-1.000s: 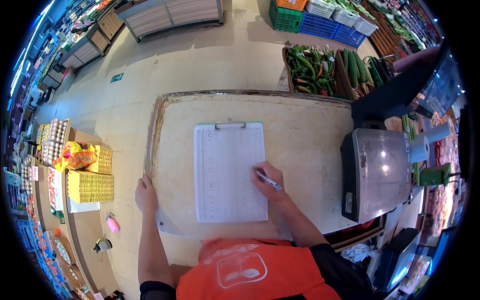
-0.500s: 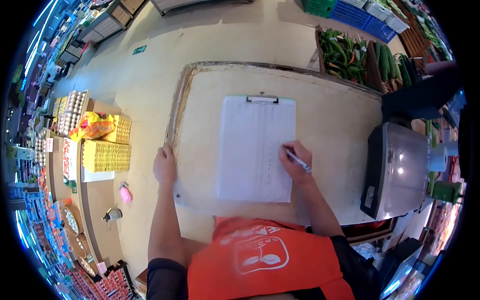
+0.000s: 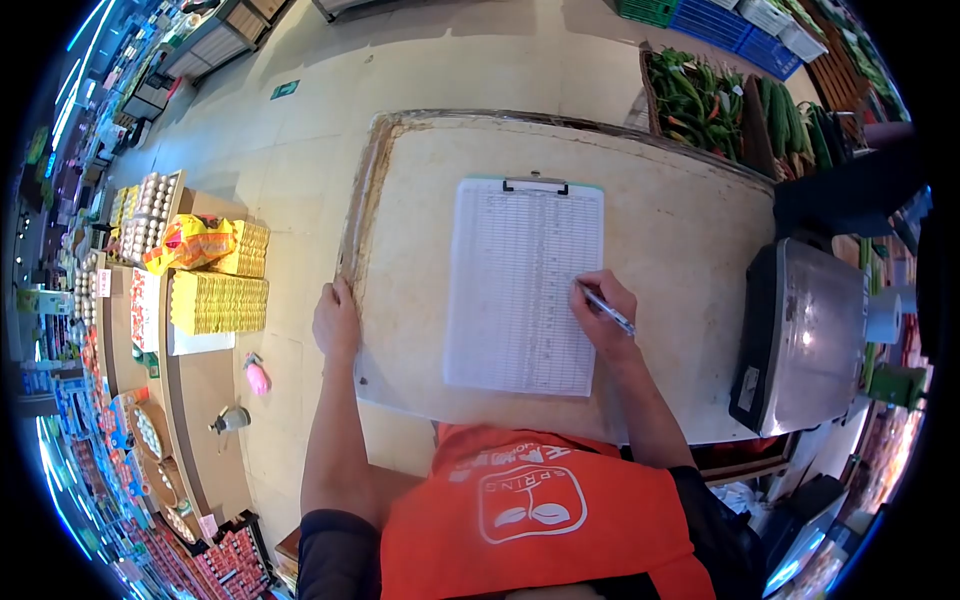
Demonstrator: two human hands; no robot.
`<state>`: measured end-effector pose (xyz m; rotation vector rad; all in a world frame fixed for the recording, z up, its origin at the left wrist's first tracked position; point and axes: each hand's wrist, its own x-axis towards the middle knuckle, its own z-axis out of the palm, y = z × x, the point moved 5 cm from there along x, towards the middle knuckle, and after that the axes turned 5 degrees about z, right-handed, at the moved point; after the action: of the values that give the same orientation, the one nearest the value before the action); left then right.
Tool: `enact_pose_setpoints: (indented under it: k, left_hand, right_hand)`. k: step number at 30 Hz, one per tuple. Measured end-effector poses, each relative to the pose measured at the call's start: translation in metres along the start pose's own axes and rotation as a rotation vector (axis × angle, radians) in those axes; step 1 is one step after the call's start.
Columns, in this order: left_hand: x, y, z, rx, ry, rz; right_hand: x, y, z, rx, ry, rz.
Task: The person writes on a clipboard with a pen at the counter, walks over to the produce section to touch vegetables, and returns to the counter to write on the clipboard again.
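Note:
A clipboard [image 3: 536, 178] lies flat on the worn table [image 3: 670, 260], its metal clip at the far end. Clipped to it is a printed sheet [image 3: 500, 290] with a grid of rows and columns. My right hand [image 3: 606, 312] is closed around a pen [image 3: 609, 308], tip down at the sheet's right side. The small writing cannot be read. At the table's left edge, my left hand [image 3: 337, 318] is curled over the rim; some of its fingers are hidden.
On the table's right stands a dark, metal-topped machine [image 3: 808, 335]. Past the far right corner are crates of green peppers [image 3: 695, 105] and cucumbers [image 3: 783, 120]. To the left, stacked yellow egg trays [image 3: 220, 303] sit on a shelf, with a pink bottle [image 3: 257, 378] nearby.
The whole view has shifted slightly, and the sheet's grid looks sharper. My right hand stays at the sheet's right side with the pen; my left hand remains on the table edge.

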<state>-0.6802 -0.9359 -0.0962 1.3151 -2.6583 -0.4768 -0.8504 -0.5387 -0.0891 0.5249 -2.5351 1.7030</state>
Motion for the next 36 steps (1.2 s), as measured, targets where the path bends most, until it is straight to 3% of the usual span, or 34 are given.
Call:
enact_pose_setpoints:
  k: [32,36]
  left_hand:
    - [0.001,-0.002,0.001,0.007,-0.016,-0.014]
    - [0.002,-0.002,0.002,0.004,-0.025,-0.006]
  right_hand:
    - [-0.003,-0.001,-0.002,-0.004,-0.009,0.030]
    - [-0.028,-0.021,-0.004,-0.032,0.033,-0.040]
